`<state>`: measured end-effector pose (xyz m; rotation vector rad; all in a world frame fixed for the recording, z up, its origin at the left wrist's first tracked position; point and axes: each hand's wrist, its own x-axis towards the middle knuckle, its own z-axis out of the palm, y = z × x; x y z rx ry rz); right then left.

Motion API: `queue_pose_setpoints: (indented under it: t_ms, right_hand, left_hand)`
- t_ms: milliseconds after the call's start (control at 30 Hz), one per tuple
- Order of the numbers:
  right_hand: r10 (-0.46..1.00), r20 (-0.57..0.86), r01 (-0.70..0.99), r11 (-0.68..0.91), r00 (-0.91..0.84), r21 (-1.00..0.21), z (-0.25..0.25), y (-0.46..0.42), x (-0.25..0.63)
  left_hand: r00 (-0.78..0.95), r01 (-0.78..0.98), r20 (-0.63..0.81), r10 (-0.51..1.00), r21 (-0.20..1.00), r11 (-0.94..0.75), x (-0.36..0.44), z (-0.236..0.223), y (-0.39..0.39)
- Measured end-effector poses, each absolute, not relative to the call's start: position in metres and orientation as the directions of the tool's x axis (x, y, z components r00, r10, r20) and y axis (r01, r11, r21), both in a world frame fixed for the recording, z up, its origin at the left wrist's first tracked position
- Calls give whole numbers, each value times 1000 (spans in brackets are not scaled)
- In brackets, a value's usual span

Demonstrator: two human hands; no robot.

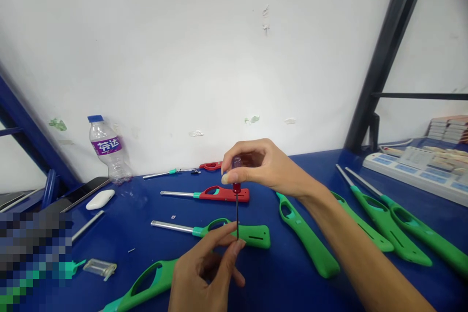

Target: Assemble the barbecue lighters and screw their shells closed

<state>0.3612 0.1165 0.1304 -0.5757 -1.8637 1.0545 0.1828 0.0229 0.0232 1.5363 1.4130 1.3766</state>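
Note:
My right hand (256,165) is closed around the red-and-purple handle of a small screwdriver (236,204), held upright with its thin shaft pointing down. My left hand (204,270) pinches at the shaft's tip with thumb and fingers; whether a tiny part sits between them I cannot make out. Just behind the tip lies a green long-nosed lighter with a metal tube (219,231). A green lighter handle (146,285) lies by my left wrist.
On the blue bench (292,282) lie two red lighters (215,194), several green lighters (387,224) to the right, a water bottle (107,148), a white case (100,199), a phone (78,194), a clear plastic part (99,268) and a power strip (413,173).

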Motion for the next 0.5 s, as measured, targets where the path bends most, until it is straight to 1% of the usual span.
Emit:
queue_pose_setpoints:
  t_ms: [233,333,433,500]
  right_hand:
    - [741,461,27,541,-489,-841,132,115,363]
    - [742,456,44,544,-491,-838,134,113,364]
    - [733,470,39,557,-492,-830,135,111,365]
    - [720,492,28,576,-490,-817,137,111,368]
  left_hand:
    - [-80,287,336,939,910,-301,184,17,28]
    - [-27,295,319,947,908,-298,184,18,30]
    - [-16,311,286,958,912,-267,184,22,32]
    - [21,356,281,959,895,-270,184,26,36]
